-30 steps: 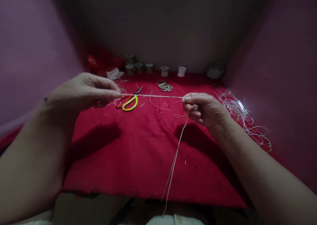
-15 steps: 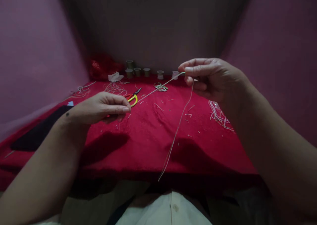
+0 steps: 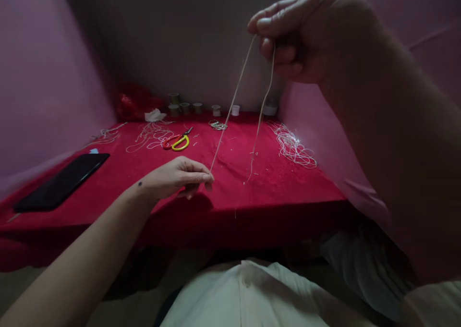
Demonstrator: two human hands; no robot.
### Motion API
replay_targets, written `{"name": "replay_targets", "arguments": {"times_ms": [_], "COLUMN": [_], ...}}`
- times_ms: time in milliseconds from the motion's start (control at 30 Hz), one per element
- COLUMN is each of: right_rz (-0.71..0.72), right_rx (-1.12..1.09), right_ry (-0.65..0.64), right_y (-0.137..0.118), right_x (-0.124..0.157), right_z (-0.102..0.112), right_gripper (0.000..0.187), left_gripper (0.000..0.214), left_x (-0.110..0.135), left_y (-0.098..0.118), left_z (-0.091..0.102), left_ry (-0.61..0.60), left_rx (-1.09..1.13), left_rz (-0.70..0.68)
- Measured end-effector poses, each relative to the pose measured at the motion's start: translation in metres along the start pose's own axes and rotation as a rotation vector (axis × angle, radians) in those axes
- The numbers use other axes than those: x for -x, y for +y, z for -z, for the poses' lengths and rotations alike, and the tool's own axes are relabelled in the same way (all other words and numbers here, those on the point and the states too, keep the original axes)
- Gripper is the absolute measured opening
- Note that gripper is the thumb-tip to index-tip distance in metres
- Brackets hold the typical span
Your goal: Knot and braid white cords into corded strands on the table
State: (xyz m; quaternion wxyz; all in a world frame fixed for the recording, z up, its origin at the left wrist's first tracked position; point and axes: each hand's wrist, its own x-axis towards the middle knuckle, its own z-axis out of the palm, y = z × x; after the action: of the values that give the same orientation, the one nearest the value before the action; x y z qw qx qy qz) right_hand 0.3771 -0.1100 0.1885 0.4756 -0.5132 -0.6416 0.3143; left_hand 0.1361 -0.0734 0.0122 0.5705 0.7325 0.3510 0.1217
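Note:
A thin pale cord [image 3: 234,98] runs taut and steeply slanted between my two hands. My right hand [image 3: 288,31], raised high at the upper right, pinches its top end between thumb and fingers. From the same hand a loose length of cord hangs down over the table's front part. My left hand [image 3: 189,175] grips the lower end, low over the red cloth [image 3: 281,187], fingers closed. Scissors [image 3: 178,140] with one red and one yellow handle lie beyond my left hand. The fingers hide the cord ends inside both hands.
A black phone-like slab [image 3: 61,183] lies at the left. Tangled pale cords [image 3: 293,147] lie at the right, more cords [image 3: 151,137] at the left. Several thread spools [image 3: 198,108] stand along the back, beside a red plastic bag [image 3: 139,101]. Small cord snippets are scattered mid-table.
My right hand has risen, still pinching the cord. My left hand has moved right and slightly down. The stretched cord is now steeper, and the loose length hangs higher. The view has shifted.

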Motion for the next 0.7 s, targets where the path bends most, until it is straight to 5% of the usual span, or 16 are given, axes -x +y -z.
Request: {"name": "replay_targets", "arguments": {"times_ms": [400, 600, 700], "right_rz": [0.049, 0.047, 0.047], "right_rx": [0.075, 0.076, 0.009], "right_ry": [0.122, 0.113, 0.078], "right_y": [-0.047, -0.057, -0.059], "right_x": [0.019, 0.028, 0.023], "right_z": [0.002, 0.000, 0.000], "right_gripper": [0.053, 0.017, 0.014], "left_gripper": [0.021, 0.026, 0.026], "left_x": [0.012, 0.018, 0.016], "left_y": [-0.010, -0.028, -0.037], "left_z": [-0.023, -0.024, -0.024], "left_ry": [-0.020, -0.033, 0.023], "left_rx": [-0.035, -0.024, -0.001], "left_rz": [-0.027, -0.009, -0.006]}}
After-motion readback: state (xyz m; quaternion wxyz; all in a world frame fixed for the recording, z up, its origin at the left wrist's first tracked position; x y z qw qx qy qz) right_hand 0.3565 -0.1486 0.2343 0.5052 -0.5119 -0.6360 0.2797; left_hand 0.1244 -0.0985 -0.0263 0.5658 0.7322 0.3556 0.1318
